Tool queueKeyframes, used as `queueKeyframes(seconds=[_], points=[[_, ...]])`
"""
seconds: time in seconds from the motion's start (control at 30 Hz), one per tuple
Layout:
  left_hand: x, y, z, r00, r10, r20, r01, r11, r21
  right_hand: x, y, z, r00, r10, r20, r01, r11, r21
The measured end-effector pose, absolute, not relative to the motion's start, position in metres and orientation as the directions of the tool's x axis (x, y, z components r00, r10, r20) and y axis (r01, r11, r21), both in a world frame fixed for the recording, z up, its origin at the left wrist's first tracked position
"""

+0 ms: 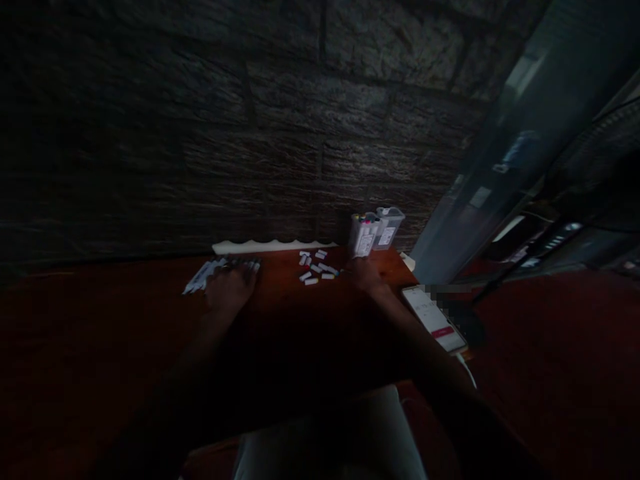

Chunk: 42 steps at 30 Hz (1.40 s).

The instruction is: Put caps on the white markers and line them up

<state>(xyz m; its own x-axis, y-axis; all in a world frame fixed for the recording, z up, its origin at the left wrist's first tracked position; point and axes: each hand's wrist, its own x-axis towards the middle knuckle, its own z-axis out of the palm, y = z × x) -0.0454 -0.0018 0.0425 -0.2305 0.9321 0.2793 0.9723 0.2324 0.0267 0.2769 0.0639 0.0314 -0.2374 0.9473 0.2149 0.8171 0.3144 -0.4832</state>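
Observation:
My left hand (230,285) lies palm down on the table's left part, its fingers reaching forward over a row of white markers (201,277). Some of those markers show to the left of the hand and others at its fingertips. My right hand (367,273) is closed just in front of a clear container (363,240) of markers with coloured ends. Whatever its fingers hold, if anything, is lost in the dark. Between both hands lie several loose white marker caps (316,269) with coloured bands.
Behind the filled container stands a second clear container (390,230). A phone (434,320) with a lit screen and white cable lies at the wooden table's (280,313) right edge. A stone wall (280,147) rises behind, with a white wavy-edged strip (275,247) along its foot. A grey post (465,193) stands right.

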Motion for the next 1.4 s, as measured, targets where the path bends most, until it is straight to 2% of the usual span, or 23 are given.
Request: queueKeyframes(seconds=[0.17, 0.37, 0.5, 0.63, 1.07, 1.13, 1.27, 1.33, 1.4], points=[[-0.048, 0.005, 0.037, -0.192, 0.948, 0.253, 0.979, 0.202, -0.013, 0.283, 0.055, 0.032, -0.182, 0.957, 0.227, 0.858, 0.267, -0.439], [-0.041, 0.000, 0.039, -0.253, 0.947, 0.198, 0.966, 0.260, -0.012, 0.285, 0.044, 0.028, -0.154, 0.923, 0.352, 0.803, 0.325, -0.500], [-0.034, -0.006, 0.039, -0.246, 0.942, 0.227, 0.969, 0.248, 0.020, 0.280, 0.042, 0.018, -0.194, 0.888, 0.417, 0.769, 0.402, -0.497], [-0.033, -0.008, 0.036, -0.231, 0.940, 0.252, 0.973, 0.221, 0.066, 0.277, 0.043, 0.012, -0.231, 0.873, 0.430, 0.765, 0.436, -0.475], [-0.039, -0.008, 0.036, -0.299, 0.928, 0.223, 0.954, 0.285, 0.096, 0.274, 0.042, 0.013, -0.231, 0.874, 0.428, 0.749, 0.441, -0.494], [-0.039, -0.007, 0.038, -0.298, 0.921, 0.253, 0.952, 0.268, 0.147, 0.274, 0.042, 0.013, -0.235, 0.879, 0.416, 0.748, 0.437, -0.500], [-0.050, -0.005, 0.043, -0.271, 0.875, 0.400, 0.926, 0.124, 0.355, 0.275, 0.041, 0.012, -0.215, 0.894, 0.393, 0.760, 0.406, -0.508], [-0.066, -0.003, 0.045, -0.333, 0.822, 0.462, 0.878, 0.092, 0.470, 0.276, 0.042, 0.011, -0.196, 0.899, 0.392, 0.772, 0.388, -0.503], [-0.086, -0.001, 0.044, -0.468, 0.746, 0.475, 0.798, 0.125, 0.589, 0.277, 0.043, 0.009, -0.182, 0.900, 0.396, 0.782, 0.377, -0.496]])
